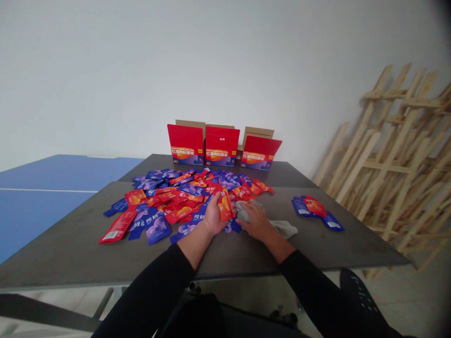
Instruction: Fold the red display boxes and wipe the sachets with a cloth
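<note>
At the frame's centre, a red pouch (225, 206) is gripped in the half-closed left hand (214, 215); a grey cloth (246, 211) is held under the curled right hand (256, 221). Beyond them, three boxes (221, 148) are fronted by a pouch heap (176, 197).

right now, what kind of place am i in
Possibly a makeshift packing room: open boxes stand behind a heap of loose pouches on a table, and wooden frames lean by the wall.

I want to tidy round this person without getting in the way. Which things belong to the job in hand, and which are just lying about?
In the job:
- red packet in the left hand
- grey cloth under the right hand
- packet pile
- probably the small packet group

Apparently just about:
- open boxes, perhaps for later
- wooden frames
</note>
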A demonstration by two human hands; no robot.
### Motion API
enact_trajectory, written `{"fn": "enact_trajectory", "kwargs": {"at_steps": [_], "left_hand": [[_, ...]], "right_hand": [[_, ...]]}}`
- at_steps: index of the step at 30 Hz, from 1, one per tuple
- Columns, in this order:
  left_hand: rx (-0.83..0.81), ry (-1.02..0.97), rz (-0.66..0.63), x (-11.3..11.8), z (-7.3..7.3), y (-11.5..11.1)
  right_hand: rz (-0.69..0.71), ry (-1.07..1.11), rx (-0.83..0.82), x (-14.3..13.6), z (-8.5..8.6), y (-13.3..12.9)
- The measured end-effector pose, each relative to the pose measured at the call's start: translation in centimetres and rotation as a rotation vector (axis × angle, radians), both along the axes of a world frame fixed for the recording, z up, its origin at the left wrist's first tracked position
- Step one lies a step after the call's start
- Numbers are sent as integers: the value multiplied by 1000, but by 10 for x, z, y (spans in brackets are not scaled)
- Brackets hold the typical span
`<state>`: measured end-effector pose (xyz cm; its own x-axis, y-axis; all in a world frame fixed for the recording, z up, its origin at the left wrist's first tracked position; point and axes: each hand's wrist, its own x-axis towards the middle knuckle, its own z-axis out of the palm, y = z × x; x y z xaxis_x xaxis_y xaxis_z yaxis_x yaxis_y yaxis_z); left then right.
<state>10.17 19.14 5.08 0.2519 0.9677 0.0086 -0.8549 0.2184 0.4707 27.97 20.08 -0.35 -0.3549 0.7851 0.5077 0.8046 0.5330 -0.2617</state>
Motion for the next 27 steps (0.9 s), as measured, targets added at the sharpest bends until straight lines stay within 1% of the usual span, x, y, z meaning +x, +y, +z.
{"fn": "enact_trajectory", "kwargs": {"at_steps": [2,4,7,8,9,11,13,15,18,20,22,24,27], "left_hand": [[-15,17,-44,-1,1,-1],[-27,29,-69,-3,2,-1],[-39,30,-101,-6,3,-2],[-42,34,-117,-7,3,-1],[-47,43,-134,-7,2,-1],[-66,73,-159,-8,1,1],[-103,128,-172,-7,-1,2],[-151,201,-184,-6,-4,4],[-198,280,-251,-4,-9,5],[-199,296,-286,-2,-11,5],[-188,303,-311,1,-14,4],[-173,305,-343,4,-15,2],[-122,298,-390,9,-15,-3]], "right_hand": [[-32,-20,-10,0,-2,2],[-78,58,22,2,0,6],[-154,259,159,9,6,11],[-156,306,218,11,9,11],[-131,333,273,13,10,10],[2,319,347,14,13,5],[180,250,376,12,13,-2],[321,171,395,6,14,-10],[444,92,422,-7,15,-21],[494,41,408,-15,15,-26],[512,-18,398,-21,15,-29],[492,-51,406,-24,14,-29],[411,-3,427,-23,12,-25]]}}
